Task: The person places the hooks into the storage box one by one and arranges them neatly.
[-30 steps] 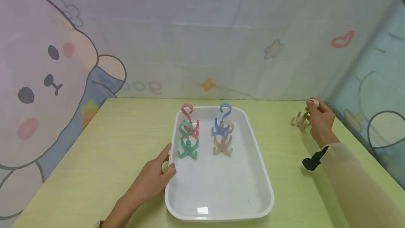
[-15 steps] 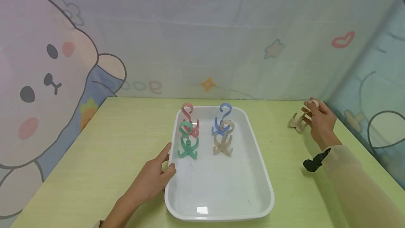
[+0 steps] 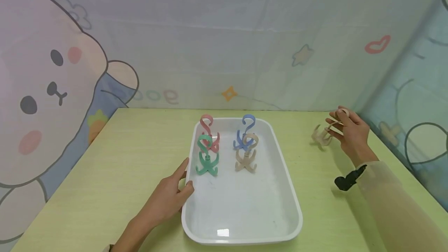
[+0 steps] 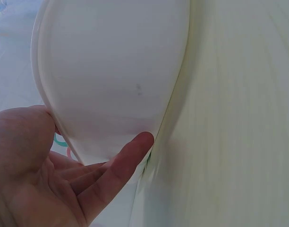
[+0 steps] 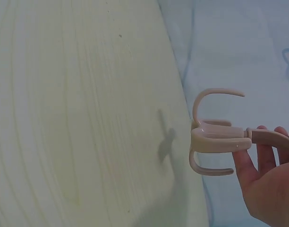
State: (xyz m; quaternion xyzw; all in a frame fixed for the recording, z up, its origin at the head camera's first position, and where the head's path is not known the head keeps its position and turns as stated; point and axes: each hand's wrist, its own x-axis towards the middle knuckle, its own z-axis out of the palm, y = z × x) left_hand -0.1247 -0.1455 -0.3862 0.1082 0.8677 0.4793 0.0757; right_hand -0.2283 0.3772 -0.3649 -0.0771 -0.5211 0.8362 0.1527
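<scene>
My right hand [image 3: 354,135] pinches a beige swivel hanger [image 3: 322,136] by its curved top hook, over the table's right side. Its several prongs point away from the fingers, and its shadow falls apart from it in the right wrist view, where the prongs [image 5: 220,145] show large. My left hand [image 3: 168,197] holds the left rim of a white tray [image 3: 241,240], thumb over the edge and fingers along the outer wall [image 4: 116,85]. Inside the tray, toward its far end, stand a pink hanger [image 3: 214,143], a blue hanger [image 3: 242,141], a green hanger [image 3: 208,164] and another beige hanger [image 3: 246,161].
The pale yellow-green table [image 3: 115,166] extends on both sides of the tray. A printed cloth backdrop [image 3: 210,49] rises along the table's back edge, with another cloth [image 3: 420,108] at the right edge.
My right hand has shifted slightly left, and the beige hanger in it has swung left and tilted up. The left hand and the tray have stayed in place.
</scene>
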